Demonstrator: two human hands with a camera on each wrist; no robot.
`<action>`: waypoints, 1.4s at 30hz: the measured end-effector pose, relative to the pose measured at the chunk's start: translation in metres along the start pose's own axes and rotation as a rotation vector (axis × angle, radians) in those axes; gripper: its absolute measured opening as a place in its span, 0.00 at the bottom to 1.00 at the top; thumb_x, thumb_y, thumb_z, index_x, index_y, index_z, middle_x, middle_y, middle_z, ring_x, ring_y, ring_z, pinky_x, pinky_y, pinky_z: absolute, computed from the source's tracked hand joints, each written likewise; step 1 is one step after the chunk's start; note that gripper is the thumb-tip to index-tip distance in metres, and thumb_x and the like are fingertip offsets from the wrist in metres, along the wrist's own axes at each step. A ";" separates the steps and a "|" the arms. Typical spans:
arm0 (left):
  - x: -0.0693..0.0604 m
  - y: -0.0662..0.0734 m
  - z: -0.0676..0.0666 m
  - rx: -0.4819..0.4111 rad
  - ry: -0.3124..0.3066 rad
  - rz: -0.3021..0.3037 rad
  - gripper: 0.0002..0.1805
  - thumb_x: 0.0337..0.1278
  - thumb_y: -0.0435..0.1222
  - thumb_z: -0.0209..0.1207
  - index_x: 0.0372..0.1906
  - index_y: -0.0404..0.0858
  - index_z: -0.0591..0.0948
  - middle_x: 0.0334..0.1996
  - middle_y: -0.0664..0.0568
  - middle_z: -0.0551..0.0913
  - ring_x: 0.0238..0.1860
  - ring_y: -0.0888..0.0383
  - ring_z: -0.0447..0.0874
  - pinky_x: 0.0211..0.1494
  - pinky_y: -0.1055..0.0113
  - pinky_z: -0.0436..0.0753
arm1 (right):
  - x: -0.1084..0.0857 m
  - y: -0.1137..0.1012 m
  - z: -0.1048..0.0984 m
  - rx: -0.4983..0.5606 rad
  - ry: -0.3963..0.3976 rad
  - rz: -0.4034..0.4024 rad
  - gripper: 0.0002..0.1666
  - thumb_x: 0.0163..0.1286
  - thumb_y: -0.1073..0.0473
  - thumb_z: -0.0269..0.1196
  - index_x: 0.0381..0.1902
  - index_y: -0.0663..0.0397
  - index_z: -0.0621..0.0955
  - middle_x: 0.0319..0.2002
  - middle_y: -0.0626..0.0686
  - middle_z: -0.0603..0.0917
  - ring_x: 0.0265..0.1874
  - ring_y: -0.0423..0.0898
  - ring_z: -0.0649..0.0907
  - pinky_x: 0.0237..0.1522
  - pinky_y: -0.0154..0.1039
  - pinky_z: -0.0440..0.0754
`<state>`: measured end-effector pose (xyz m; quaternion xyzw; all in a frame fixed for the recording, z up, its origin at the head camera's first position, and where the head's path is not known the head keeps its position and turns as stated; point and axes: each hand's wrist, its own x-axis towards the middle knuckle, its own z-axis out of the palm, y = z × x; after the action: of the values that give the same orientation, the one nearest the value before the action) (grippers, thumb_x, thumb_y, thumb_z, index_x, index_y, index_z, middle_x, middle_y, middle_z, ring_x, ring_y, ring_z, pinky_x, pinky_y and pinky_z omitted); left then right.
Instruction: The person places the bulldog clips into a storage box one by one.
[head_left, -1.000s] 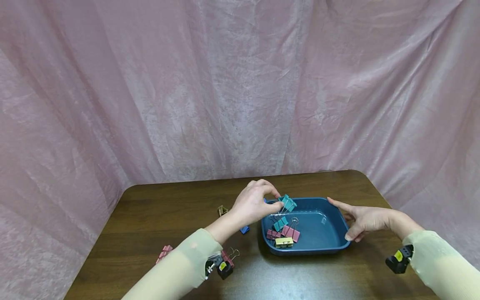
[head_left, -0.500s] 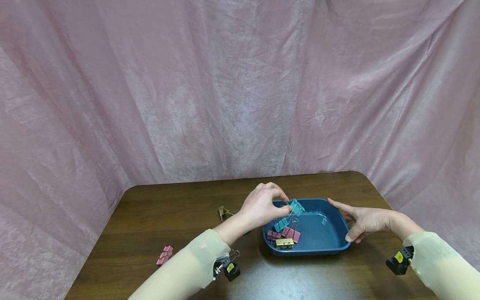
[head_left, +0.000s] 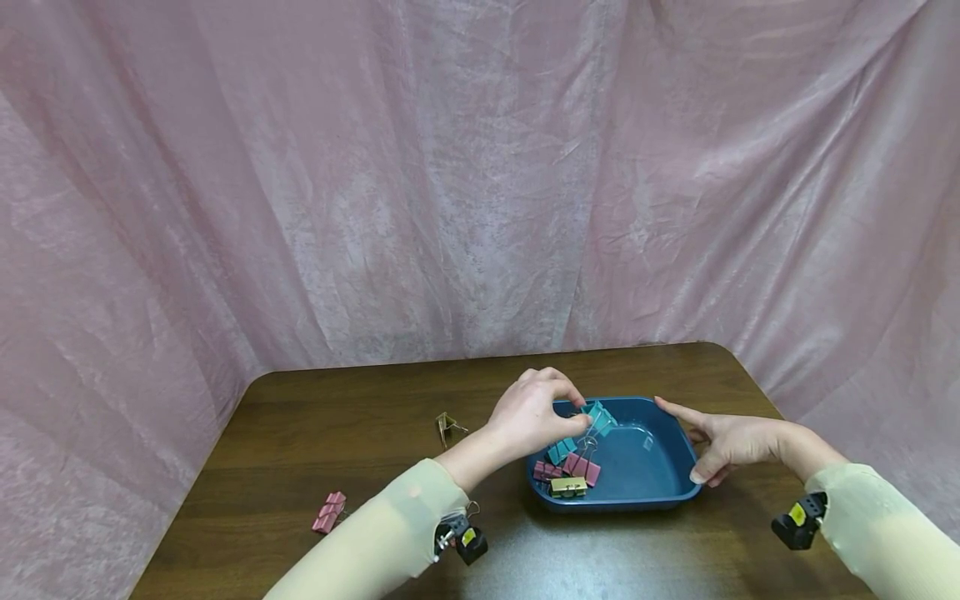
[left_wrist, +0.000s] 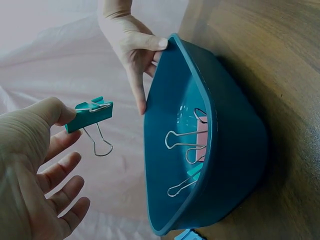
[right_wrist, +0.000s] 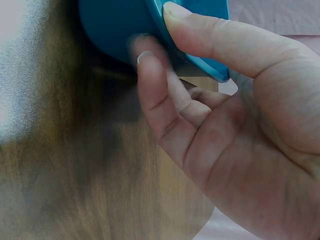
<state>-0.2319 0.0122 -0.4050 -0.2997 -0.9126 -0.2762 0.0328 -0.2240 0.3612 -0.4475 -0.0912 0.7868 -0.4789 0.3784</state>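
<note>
My left hand (head_left: 531, 410) pinches a teal binder clip (head_left: 601, 418) above the left part of a blue tray (head_left: 645, 505). In the left wrist view the teal clip (left_wrist: 90, 116) sits between thumb and index finger of the left hand (left_wrist: 30, 165), its other fingers spread. My right hand (head_left: 738, 442) grips the tray's right side, thumb on the rim in the right wrist view. Inside the tray lie another teal clip (head_left: 561, 449), pink clips (head_left: 582, 468) and a yellow clip (head_left: 567, 487), gathered at the left.
On the wooden table (head_left: 360, 433), left of the tray, are a gold clip (head_left: 444, 424) and a pink clip (head_left: 328, 512). A blue clip (left_wrist: 189, 235) lies beside the tray in the left wrist view. A pink curtain (head_left: 450, 183) hangs behind the table.
My left hand has moved right and slightly down with the teal clip, further over the tray. The left forearm now covers more of the table. My right hand and the tray have barely moved.
</note>
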 end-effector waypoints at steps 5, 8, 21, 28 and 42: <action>0.001 0.001 0.002 0.002 -0.001 0.007 0.09 0.57 0.54 0.68 0.39 0.57 0.88 0.48 0.66 0.80 0.52 0.61 0.74 0.48 0.67 0.76 | -0.001 0.000 0.000 -0.010 0.009 0.012 0.75 0.57 0.71 0.75 0.83 0.41 0.36 0.73 0.82 0.49 0.66 0.72 0.68 0.47 0.58 0.84; 0.001 0.002 0.003 0.000 -0.004 0.009 0.08 0.57 0.54 0.68 0.38 0.58 0.88 0.48 0.66 0.80 0.52 0.61 0.74 0.48 0.67 0.76 | -0.001 0.000 -0.001 -0.010 0.010 0.016 0.75 0.57 0.71 0.75 0.83 0.41 0.36 0.73 0.82 0.50 0.66 0.71 0.69 0.46 0.58 0.84; 0.004 0.005 0.006 0.001 -0.014 0.008 0.08 0.57 0.54 0.67 0.38 0.59 0.88 0.49 0.66 0.80 0.52 0.61 0.74 0.47 0.65 0.77 | -0.002 0.001 -0.001 -0.002 0.004 0.013 0.75 0.57 0.71 0.75 0.83 0.42 0.35 0.73 0.83 0.48 0.68 0.73 0.66 0.47 0.58 0.84; 0.005 0.007 0.007 -0.002 -0.026 -0.017 0.08 0.57 0.55 0.67 0.38 0.60 0.87 0.50 0.67 0.80 0.53 0.60 0.73 0.46 0.63 0.77 | -0.002 0.001 -0.001 -0.001 0.002 0.010 0.75 0.57 0.71 0.75 0.83 0.42 0.35 0.73 0.83 0.48 0.68 0.74 0.66 0.47 0.59 0.84; 0.011 0.009 0.021 0.071 -0.076 0.018 0.10 0.56 0.56 0.67 0.40 0.60 0.90 0.49 0.67 0.81 0.52 0.61 0.75 0.50 0.67 0.76 | -0.004 -0.001 0.000 0.005 -0.004 0.005 0.75 0.58 0.71 0.74 0.83 0.42 0.34 0.73 0.83 0.48 0.67 0.74 0.67 0.48 0.61 0.83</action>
<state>-0.2334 0.0349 -0.4162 -0.3166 -0.9198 -0.2317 0.0113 -0.2214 0.3622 -0.4448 -0.0890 0.7852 -0.4797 0.3814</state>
